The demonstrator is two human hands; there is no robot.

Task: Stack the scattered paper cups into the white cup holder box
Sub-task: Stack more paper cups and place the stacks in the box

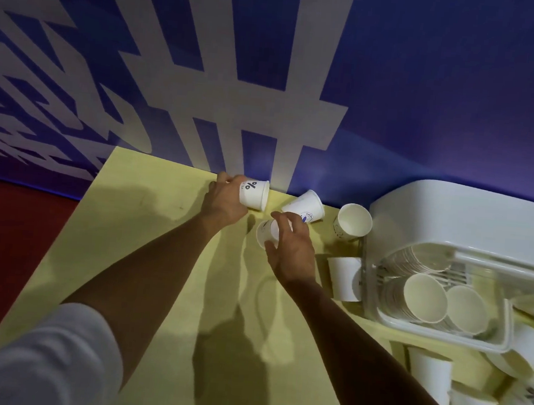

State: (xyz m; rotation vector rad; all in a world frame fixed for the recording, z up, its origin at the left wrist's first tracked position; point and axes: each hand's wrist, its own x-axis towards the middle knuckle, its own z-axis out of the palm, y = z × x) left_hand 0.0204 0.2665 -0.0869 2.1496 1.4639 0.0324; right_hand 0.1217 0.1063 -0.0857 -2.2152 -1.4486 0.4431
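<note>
My left hand [224,200] grips a white paper cup with a % mark [255,195], held on its side near the table's far edge. My right hand [290,252] closes around another white cup [266,232], mouth facing left. A third cup [305,207] lies tipped just beyond my right hand, and a fourth [352,221] lies with its mouth toward me. The white cup holder box [450,213] stands at the right, its lid raised, with stacked cups [424,297] inside.
The yellow table [149,225] ends at a blue wall with white lettering [204,85]. A cup [344,278] stands beside the box. Several more cups [467,403] are piled at the lower right. Red floor [8,230] shows on the left.
</note>
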